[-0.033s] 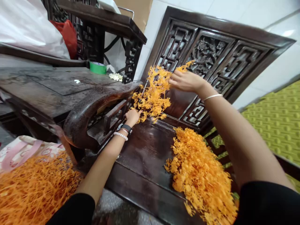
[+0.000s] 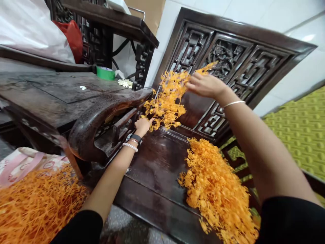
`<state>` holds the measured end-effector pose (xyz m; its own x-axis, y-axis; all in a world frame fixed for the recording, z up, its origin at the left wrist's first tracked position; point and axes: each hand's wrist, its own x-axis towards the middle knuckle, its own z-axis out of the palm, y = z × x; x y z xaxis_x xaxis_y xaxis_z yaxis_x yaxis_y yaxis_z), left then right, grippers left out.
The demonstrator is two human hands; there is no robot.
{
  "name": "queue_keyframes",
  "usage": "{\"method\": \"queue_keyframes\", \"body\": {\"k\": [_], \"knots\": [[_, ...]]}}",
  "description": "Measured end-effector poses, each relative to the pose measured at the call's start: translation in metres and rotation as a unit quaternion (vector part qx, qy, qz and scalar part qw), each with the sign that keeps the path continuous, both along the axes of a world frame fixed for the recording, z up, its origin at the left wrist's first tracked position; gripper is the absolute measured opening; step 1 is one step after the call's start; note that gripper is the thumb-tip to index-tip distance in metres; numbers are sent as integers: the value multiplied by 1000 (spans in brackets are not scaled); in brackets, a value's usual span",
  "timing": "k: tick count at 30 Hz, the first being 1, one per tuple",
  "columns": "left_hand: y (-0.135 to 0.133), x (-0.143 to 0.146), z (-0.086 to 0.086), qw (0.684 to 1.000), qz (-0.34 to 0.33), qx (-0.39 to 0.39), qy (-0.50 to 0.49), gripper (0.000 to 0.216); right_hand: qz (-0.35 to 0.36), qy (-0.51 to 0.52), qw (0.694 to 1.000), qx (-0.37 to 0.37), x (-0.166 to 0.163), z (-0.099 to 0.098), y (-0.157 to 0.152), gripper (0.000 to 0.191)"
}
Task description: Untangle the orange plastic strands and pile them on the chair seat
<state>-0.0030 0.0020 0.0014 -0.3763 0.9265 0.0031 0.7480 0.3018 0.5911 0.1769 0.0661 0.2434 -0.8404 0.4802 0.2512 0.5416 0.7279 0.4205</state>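
Lifted slightly, right hand (image 2: 204, 85) and left hand (image 2: 142, 126) grip orange sprig (image 2: 167, 100) near carved backrest (image 2: 243, 61).

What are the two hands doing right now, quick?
Left hand: closed on the lower end of the orange sprig bunch.
Right hand: closed on the top of the same bunch.
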Motion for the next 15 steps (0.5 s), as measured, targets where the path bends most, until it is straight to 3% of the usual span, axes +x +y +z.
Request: {"method": "queue_keyframes", "body": {"k": [3, 6, 9, 12, 15], "knots": [[4, -4, 0, 1000, 9, 0, -13, 33, -67, 95, 988, 100, 1, 24, -8, 38], [5, -6, -6, 999, 8, -7, -36, 34, -144, 253, 939, 182, -5, 53, -10, 59], [4, -8, -13, 998, 0, -10, -68, 34, -209, 346, 897, 179, -15, 75, -3, 80], [1, -9, -11, 995, -7, 22, -101, 33, -250, 366, 887, 128, -29, 65, 11, 74], [-6, -8, 10, 988, 0, 101, -120, 28, -294, 372, 876, 85, -38, 22, 29, 61]]}}
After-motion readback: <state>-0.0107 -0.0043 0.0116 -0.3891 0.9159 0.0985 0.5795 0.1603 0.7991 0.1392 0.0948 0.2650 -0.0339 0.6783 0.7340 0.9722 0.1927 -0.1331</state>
